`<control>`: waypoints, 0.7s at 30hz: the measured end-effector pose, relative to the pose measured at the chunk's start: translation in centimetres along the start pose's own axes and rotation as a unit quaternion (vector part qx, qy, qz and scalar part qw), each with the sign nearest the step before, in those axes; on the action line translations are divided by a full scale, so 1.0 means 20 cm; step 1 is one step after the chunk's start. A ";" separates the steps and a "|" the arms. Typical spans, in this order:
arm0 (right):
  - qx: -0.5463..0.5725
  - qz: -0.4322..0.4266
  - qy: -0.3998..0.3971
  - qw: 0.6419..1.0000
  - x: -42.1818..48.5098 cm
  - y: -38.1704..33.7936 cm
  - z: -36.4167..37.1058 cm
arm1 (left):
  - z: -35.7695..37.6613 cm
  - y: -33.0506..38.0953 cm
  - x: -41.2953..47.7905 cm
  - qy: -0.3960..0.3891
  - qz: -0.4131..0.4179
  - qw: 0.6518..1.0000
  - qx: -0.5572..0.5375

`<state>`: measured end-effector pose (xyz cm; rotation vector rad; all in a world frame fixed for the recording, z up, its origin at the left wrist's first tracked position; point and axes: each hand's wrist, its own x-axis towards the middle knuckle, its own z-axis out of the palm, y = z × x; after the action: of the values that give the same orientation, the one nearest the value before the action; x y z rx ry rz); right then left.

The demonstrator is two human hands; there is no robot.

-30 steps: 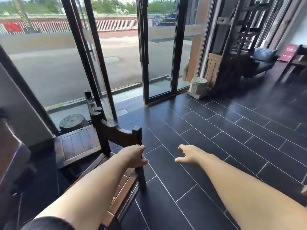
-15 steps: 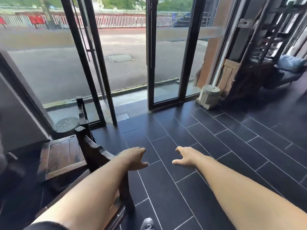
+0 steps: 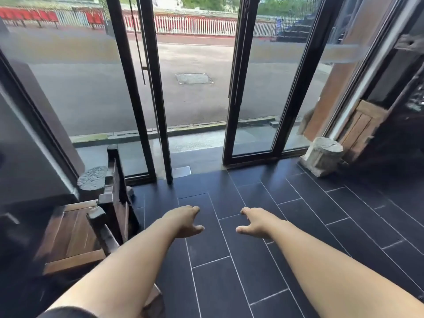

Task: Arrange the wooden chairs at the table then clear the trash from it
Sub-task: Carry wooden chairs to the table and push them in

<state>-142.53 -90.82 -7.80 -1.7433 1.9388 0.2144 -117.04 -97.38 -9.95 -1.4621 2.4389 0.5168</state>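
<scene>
Two hands, both holding nothing: left hand and right hand, fingers loosely spread above the tiled floor. One wooden chair stands left of the left hand, apart from it. One stone block sits beyond the right hand.

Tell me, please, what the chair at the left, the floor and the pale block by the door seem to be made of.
The chair: wood, by the grain in its brown seat slats; dull, worn finish. The floor: dark tiles, perhaps slate or ceramic, matte, with pale grout lines. The block: probably stone or concrete, pale grey, rough, with chipped edges.
</scene>
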 end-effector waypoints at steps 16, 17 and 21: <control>-0.105 -0.238 -0.051 0.964 1.12 -0.39 -0.50 | -0.24 -0.46 0.34 0.025 -0.248 0.964 -0.090; -0.120 -0.258 -0.051 0.957 1.18 -0.43 -0.53 | -0.25 -0.47 0.35 0.033 -0.268 0.958 -0.099; -0.170 -0.330 -0.054 0.927 1.37 -0.60 -0.66 | -0.28 -0.47 0.32 0.037 -0.351 0.926 -0.137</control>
<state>-135.50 -122.63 -6.91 -2.4442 1.1862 0.4030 -111.92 -108.86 -9.03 -2.3407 1.7333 0.6482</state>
